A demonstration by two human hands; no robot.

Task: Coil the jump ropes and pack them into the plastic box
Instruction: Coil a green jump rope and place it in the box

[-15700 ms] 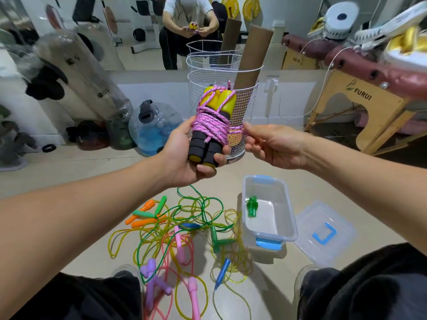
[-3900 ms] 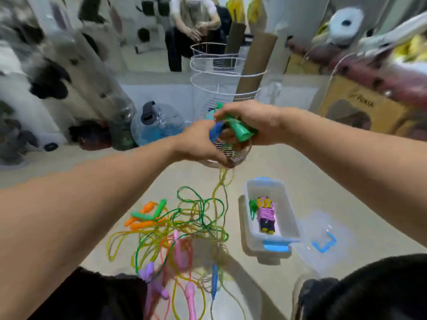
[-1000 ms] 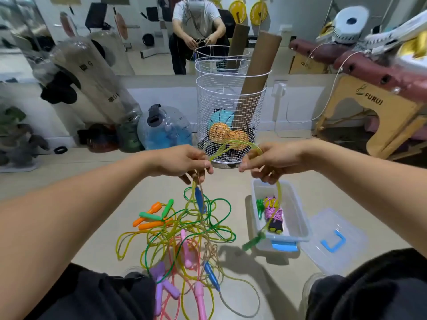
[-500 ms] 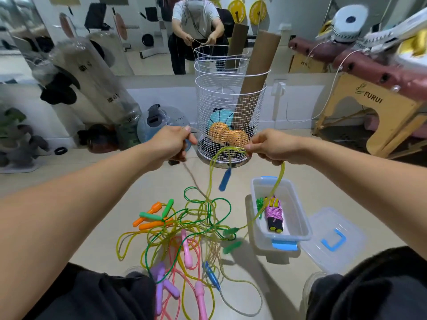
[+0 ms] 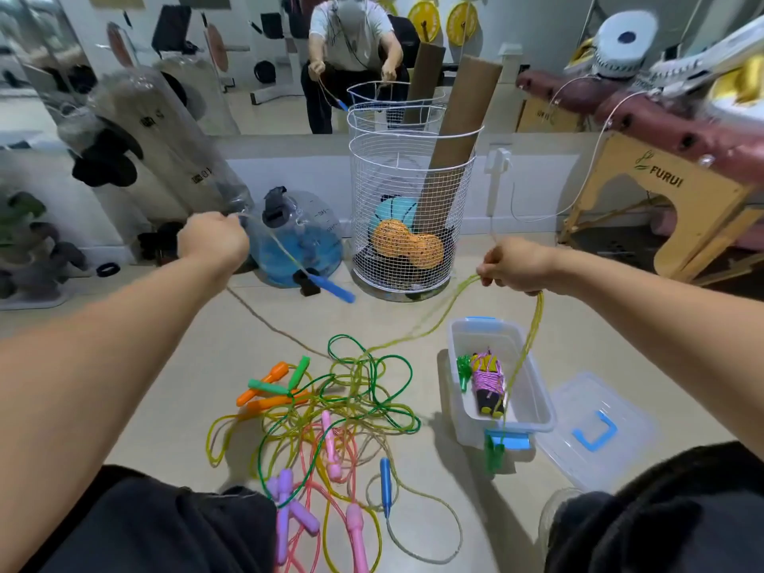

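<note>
left hand point(image 5: 213, 240) fist gripping a thin clear cord, blue handle point(image 5: 330, 289) dangling | floor: tangled pile of jump ropes point(image 5: 322, 411), glossy yellow, green, pink cords, stubby plastic handles | right hand point(image 5: 514, 266) pinching yellow-green rope point(image 5: 531, 328), green handle point(image 5: 494, 450) hanging | clear plastic box point(image 5: 537, 390), blue latch, holds pink-wound coiled rope point(image 5: 488, 380) | flat lid point(image 5: 595, 428) beside

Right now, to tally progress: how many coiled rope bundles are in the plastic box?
2. A pink-wrapped bundle lies in the middle of the plastic box; a small green bundle sits beside it, on its left. Anything beneath them would be hidden.
</note>
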